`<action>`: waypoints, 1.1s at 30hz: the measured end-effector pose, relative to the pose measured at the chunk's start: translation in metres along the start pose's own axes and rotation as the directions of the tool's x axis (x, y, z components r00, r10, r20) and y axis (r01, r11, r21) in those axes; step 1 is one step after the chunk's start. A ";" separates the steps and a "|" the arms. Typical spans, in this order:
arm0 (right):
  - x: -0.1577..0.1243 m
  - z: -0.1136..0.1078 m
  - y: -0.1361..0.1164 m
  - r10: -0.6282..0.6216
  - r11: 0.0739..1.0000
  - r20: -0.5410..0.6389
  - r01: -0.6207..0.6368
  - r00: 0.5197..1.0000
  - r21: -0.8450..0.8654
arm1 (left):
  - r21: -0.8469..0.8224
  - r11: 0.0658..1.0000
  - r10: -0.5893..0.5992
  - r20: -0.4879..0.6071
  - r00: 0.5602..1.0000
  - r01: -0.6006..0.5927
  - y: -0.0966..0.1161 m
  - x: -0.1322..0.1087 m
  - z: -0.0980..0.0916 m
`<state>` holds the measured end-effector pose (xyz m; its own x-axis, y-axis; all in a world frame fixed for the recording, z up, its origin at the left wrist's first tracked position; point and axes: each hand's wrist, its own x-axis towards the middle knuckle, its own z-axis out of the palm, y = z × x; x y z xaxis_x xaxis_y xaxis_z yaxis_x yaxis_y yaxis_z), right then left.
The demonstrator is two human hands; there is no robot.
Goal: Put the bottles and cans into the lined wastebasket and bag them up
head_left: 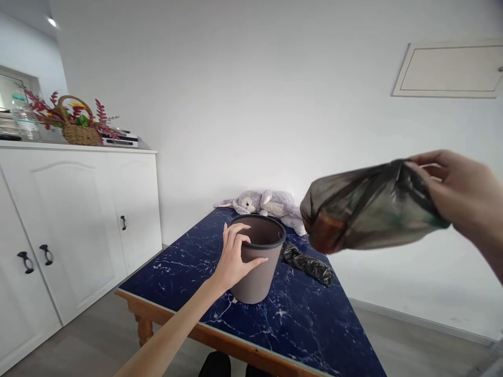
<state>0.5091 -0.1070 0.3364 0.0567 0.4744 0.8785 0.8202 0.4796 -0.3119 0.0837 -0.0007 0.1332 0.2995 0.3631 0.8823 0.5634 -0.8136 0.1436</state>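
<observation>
Taking the bin as the middle of our clock, we have a white cabinet (94, 225) standing well apart at 10 o'clock. The table (322, 319) with its dark blue top is under everything else; its near edge is at 6 o'clock, and a bin dragged that way could tip over it.

At 12 o'clock a toy rabbit (281, 203) lies along the far edge; a shove to the bin could push it off. The bin (251, 280) is upright, its mouth tilted into our view, though its floor is hidden from us. Being light, we judge, it could topple if we pressed hard on one side of the rim.

The filled bag (377, 212), see-through grey, is in the air at 2 o'clock, clear of bin and table. Its film looks thin, so a sharp corner or sudden swing could tear it. A crumpled black bundle (308, 264) lies on the table at 3 o'clock, close to the bin, where a low sweep could knock it aside.

Our left hand (231, 256), at 9 o'clock, holds the bin's rim, fingers over the edge, thumb outside. Our right hand (461, 191) grips the bag's gathered end; a slipping pinch would drop it. Inside, a reddish-brown lump (326, 230) weighs down the far end.
</observation>
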 end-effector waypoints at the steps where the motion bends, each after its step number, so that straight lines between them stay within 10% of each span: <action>1: -0.015 0.007 -0.003 0.056 0.992 -0.045 -0.061 0.997 -0.111 | 0.011 1.000 0.002 -0.010 1.000 -0.002 -0.002 0.001 0.001; 7: -0.104 0.069 0.016 -0.026 0.999 0.087 0.030 0.996 -0.044 | 0.100 0.995 -0.017 -0.051 0.999 0.022 -0.017 0.004 0.004; 18: -0.246 0.132 0.106 0.473 0.826 0.088 -0.477 0.876 0.300 | 0.208 0.976 -0.052 -0.085 0.995 0.068 -0.041 0.002 0.000; 26: -0.302 0.157 0.127 0.697 0.701 -0.042 -0.669 0.715 0.245 | 0.068 0.992 -0.089 -0.218 0.972 0.106 -0.048 -0.044 -0.005; 33: -0.292 0.141 0.140 0.708 0.702 -0.048 -0.694 0.705 0.159 | 0.032 0.960 -0.275 -0.090 0.957 0.279 -0.060 -0.104 -0.011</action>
<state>0.5271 -0.0742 -0.0144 0.6479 0.6382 0.4158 0.4461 0.1246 -0.8863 0.0104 0.0048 0.0379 0.0626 0.5304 0.8454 0.6493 -0.6650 0.3691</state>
